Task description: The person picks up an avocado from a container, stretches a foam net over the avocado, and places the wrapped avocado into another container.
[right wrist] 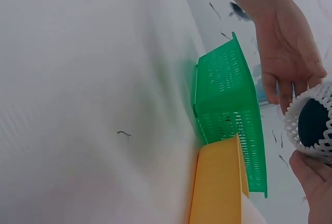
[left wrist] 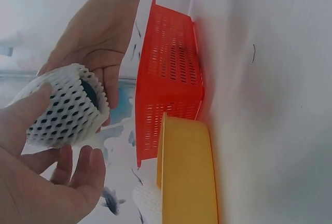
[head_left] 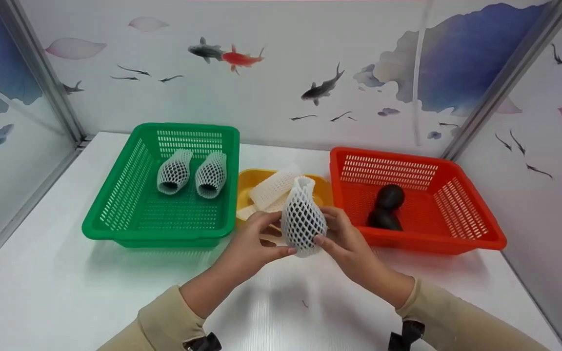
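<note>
**Netted dark item (head_left: pixel 304 222) held up btwn both hands**

It's above the white table (head_left: pixel 281 321), just this side of the yellow bin (head_left: pixel 324 192) w/ spare foam nets (head_left: pixel 275 187). Dark end shows at the net's open end. L hand (head_left: pixel 252 241) & R hand (head_left: pixel 351 246) grip opp. sides, thumbs & bent fingers on the net. Left: green basket (head_left: pixel 159 234) w/ 2 netted pcs (head_left: pixel 173 174). Right: red basket (head_left: pixel 437 242) w/ 2 bare dark pcs (head_left: pixel 390 197), touching.
</note>
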Available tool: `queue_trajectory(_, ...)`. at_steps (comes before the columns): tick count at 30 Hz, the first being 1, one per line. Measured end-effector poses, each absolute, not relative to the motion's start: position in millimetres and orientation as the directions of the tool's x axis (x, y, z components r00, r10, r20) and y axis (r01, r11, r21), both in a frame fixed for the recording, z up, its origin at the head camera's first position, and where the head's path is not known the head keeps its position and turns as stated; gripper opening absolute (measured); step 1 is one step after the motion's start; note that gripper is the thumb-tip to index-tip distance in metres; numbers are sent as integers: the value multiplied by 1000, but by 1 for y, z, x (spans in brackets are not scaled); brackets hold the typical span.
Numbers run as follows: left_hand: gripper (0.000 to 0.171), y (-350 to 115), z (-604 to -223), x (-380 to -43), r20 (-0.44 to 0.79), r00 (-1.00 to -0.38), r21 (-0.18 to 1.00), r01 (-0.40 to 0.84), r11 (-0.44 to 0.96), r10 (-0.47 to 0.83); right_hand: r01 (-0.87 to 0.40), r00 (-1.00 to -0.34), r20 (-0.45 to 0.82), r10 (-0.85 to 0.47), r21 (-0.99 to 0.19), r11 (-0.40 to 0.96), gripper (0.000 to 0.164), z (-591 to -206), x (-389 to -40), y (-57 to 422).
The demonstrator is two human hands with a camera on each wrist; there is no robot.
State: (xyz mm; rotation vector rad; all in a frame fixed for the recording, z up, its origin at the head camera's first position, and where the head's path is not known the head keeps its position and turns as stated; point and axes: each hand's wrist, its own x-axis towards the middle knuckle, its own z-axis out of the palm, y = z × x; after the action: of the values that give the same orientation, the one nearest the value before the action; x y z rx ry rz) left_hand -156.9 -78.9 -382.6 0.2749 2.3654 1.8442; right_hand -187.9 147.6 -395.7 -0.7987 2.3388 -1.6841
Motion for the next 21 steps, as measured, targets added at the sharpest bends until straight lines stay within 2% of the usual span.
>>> queue_trajectory(6,67,-76,-383,-157,-70,-957,995,-46,90,280,-267,-837,135,-530,-946,182,57,-396,-189,147)
queue_trajectory(12,66,-76,-383,-156,-75,-951,994,-47,100,299,-259,-835,117,-538,-946,195,72,-399,-189,145)
queue_trajectory(21,66,-75,-384,-156,-57,-957,995,-30,100,286,-283,-831,177,-527,-950,128,76,-400,-191,140)
